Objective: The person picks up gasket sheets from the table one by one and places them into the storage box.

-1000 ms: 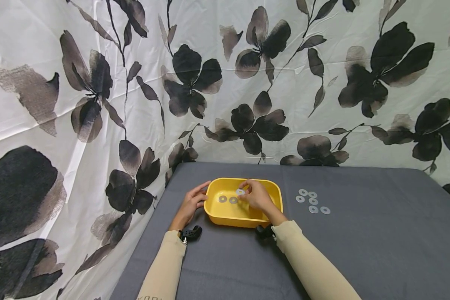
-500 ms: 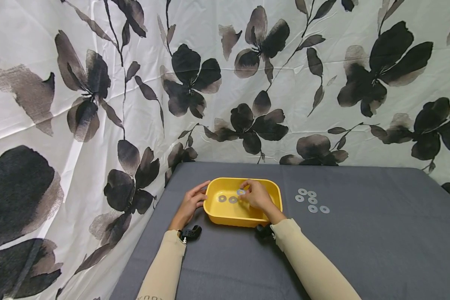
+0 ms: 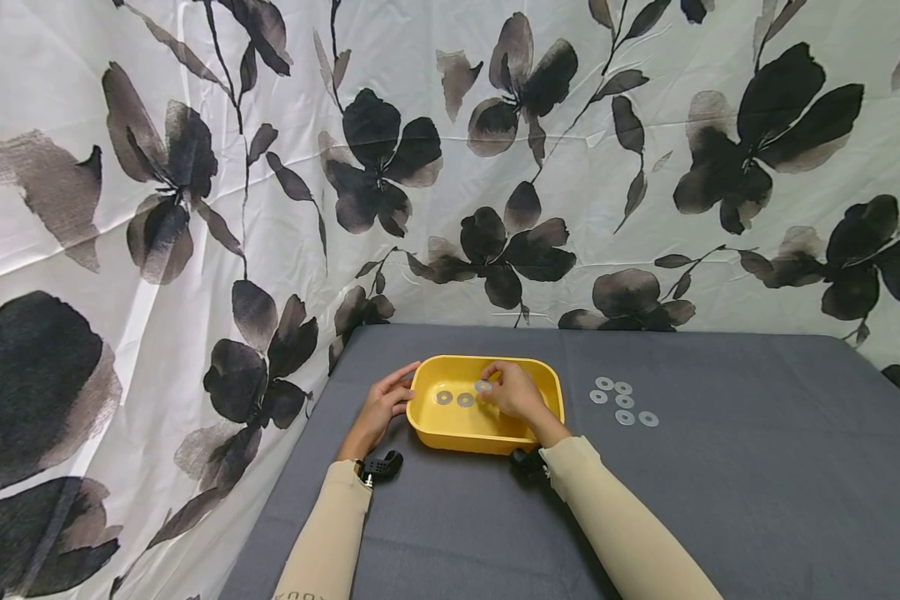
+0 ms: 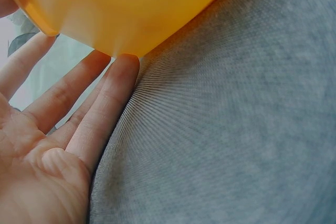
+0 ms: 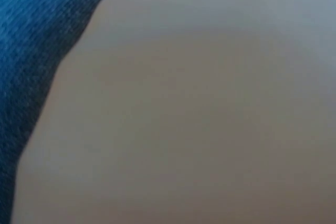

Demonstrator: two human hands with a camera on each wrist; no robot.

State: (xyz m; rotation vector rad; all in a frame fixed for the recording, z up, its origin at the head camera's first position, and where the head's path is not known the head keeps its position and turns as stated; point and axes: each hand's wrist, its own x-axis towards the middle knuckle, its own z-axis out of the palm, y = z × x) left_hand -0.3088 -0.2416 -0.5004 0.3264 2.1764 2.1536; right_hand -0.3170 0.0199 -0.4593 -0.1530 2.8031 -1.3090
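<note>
Two flat grey ring-shaped washers [image 3: 438, 398] lie side by side in the yellow plastic tub with rounded corners [image 3: 457, 440], on the grey cloth-covered desk [image 3: 750, 467]. The right hand [image 3: 520, 395] pinches a third washer [image 3: 482, 387] inside the tub, its wrist crossing the near rim. The left hand [image 3: 381, 407], fingers spread, touches the tub's left end. Six more washers [image 3: 619, 402] lie right of the tub.

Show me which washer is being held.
The rightmost washer at the yellow tub, pinched by the right hand. Two loose washers lie inside the tub to its left; six other washers lie on the gray table.
</note>
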